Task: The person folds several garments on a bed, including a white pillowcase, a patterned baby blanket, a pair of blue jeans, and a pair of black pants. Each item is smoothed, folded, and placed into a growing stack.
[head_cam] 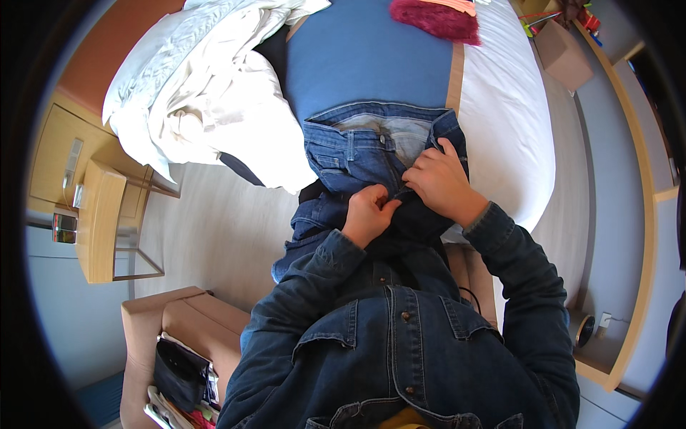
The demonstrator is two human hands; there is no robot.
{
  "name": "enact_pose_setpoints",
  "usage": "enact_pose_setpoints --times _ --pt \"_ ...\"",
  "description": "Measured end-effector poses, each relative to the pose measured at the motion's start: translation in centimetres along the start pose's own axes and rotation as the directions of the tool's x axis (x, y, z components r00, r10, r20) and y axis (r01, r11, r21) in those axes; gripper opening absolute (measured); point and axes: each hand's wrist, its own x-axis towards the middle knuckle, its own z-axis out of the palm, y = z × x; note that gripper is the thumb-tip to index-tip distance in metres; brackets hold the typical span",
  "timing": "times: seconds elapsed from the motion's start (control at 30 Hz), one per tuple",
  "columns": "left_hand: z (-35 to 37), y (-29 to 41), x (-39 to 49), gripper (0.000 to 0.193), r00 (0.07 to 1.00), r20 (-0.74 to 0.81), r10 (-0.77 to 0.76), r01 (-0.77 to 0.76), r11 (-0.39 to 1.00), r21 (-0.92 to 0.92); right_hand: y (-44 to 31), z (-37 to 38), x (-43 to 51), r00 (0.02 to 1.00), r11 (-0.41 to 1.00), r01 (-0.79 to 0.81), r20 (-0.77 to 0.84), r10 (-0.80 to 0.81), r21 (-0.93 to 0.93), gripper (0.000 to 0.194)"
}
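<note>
A pair of dark blue denim jeans (pixel 332 142) lies at the near edge of the bed, waistband away from me. Its waist gapes, showing the paler inside, and the fly is parted. A metal button sits on the left side of the waistband. My left hand (pixel 368 213) pinches the denim low on the fly. Just right of it and slightly higher, my right hand (pixel 437 179) grips the right edge of the fly with bent fingers. Both sets of fingertips partly hide the fly, so the zip itself cannot be made out. The legs hang toward my body.
White bedding (pixel 225 118) is heaped at the left over the blue bed runner (pixel 370 59). A dark red furry item (pixel 439 21) lies at the far end. A wooden desk (pixel 99 225) stands left, a brown sofa (pixel 182 311) with folded clothes (pixel 182 370) lower left. A wooden-edged ledge (pixel 646 225) runs along the right.
</note>
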Motion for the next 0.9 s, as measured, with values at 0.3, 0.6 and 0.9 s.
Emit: enact_pose_setpoints --times 0.3,0.6,0.9 --pt "-0.2 0.5 -0.1 0.025 0.998 0.038 -0.047 0.048 0.998 -0.039 0.0 -0.3 0.6 0.995 0.995 0.099 0.030 -0.100 0.018 0.009" --pt "-0.3 0.7 -0.3 0.024 0.999 0.041 -0.027 0.030 0.997 -0.068 -0.2 0.1 0.7 0.979 0.989 0.010 0.199 -0.039 0.144 0.012" --pt "-1.1 1.4 0.1 0.023 0.995 0.101 -0.005 0.016 0.994 -0.106 -0.1 -1.1 1.7 0.972 0.980 0.093 0.195 -0.128 0.178 0.011"
